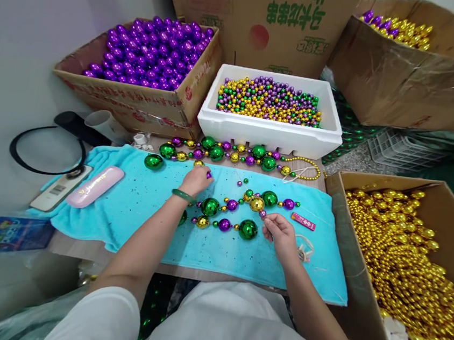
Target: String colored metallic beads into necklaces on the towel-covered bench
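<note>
My left hand (196,182), with a green bangle at the wrist, is closed at the fingertips around a small shiny purple bead (209,174). Just beyond it lies a gold bead (198,163). My right hand (279,234) pinches at the end of a strand of beads, beside a small purple bead and a large gold bead (257,204); the thread itself is hard to see. This strand runs on to a green ball (269,198). Nearer me on the turquoise towel (134,203) rests a row with another green ball (248,229).
Behind the towel stand a white foam box (269,134) of small mixed beads and a carton (129,100) of purple beads. An open carton (363,260) of gold beads is at the right. A finished-looking necklace (234,157), a pink case (95,186) and a red lighter-like packet (303,221) lie around.
</note>
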Demonstrator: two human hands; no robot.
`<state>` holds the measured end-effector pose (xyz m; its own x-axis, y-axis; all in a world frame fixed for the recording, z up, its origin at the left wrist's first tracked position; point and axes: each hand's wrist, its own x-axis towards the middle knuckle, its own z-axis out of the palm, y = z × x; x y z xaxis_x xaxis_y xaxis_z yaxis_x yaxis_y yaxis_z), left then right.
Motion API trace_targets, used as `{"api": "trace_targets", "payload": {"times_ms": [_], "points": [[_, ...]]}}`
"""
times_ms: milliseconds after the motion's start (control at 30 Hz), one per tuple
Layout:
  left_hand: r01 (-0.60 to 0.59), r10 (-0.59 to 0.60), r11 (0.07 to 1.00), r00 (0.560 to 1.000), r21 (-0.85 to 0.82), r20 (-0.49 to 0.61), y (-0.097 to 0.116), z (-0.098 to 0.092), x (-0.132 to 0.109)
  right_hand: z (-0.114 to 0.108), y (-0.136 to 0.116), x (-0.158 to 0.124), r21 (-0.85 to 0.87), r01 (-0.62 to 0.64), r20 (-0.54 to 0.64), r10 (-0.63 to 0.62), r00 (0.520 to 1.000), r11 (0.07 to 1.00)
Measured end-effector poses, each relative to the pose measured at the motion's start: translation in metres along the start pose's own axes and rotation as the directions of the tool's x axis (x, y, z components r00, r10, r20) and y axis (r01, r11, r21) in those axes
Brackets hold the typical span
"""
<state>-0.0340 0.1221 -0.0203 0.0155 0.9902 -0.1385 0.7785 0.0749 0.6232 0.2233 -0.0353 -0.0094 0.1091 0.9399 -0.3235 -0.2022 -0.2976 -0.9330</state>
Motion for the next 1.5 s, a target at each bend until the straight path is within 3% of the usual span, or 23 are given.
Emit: {"api": "trace_targets", "payload": {"times_ms": [100,167,200,233,300,367,433,800,1033,1233,1500], "points": [[-0.014,0.016,0.994,1.000,-0.107,0.014,0.007,-0.001,-0.004,0.001,-0.001,-0.002,-0.040,0.010,0.015,-0.010,1.000,0.999],[0.027,-0.008,0.916,0.999,-0.401,0.049,0.015,-0.005,-0.010,0.001,0.000,-0.004,-0.060,0.012,0.023,-0.010,1.000,0.998],[0.081,-0.031,0.790,0.995,-0.607,0.093,0.020,-0.007,-0.014,0.001,0.000,-0.004,-0.069,0.010,0.027,-0.008,1.000,0.998],[0.151,-0.049,0.597,0.987,-0.788,0.151,0.025,-0.009,-0.019,0.002,0.001,-0.005,-0.078,0.010,0.029,-0.007,1.000,0.997],[0.273,-0.053,0.187,0.962,-0.944,0.268,0.035,-0.014,-0.028,0.004,0.002,-0.006,-0.097,0.012,0.035,-0.009,0.999,0.995],[0.325,-0.047,0.010,0.945,-0.946,0.325,0.044,-0.017,-0.036,0.006,0.002,-0.006,-0.116,0.019,0.045,-0.014,0.999,0.993],[0.345,-0.038,-0.047,0.937,-0.937,0.347,0.050,-0.019,-0.041,0.006,0.003,-0.006,-0.128,0.026,0.049,-0.020,0.999,0.991],[0.346,-0.054,-0.074,0.935,-0.935,0.351,0.060,-0.016,-0.047,0.008,0.001,-0.008,-0.124,0.021,0.027,-0.017,0.999,0.992],[0.277,-0.091,-0.034,0.956,-0.960,0.279,0.062,-0.014,-0.051,0.007,0.004,-0.006,-0.127,0.020,0.014,-0.019,1.000,0.992],[0.220,-0.082,0.045,0.973,-0.974,0.216,0.062,-0.009,-0.053,0.009,0.002,-0.007,-0.124,0.034,0.003,-0.034,0.999,0.992],[0.013,-0.002,0.245,1.000,-0.969,0.013,0.078,0.005,-0.072,0.010,0.004,-0.005,-0.097,0.000,-0.010,-0.001,1.000,0.995]]}}
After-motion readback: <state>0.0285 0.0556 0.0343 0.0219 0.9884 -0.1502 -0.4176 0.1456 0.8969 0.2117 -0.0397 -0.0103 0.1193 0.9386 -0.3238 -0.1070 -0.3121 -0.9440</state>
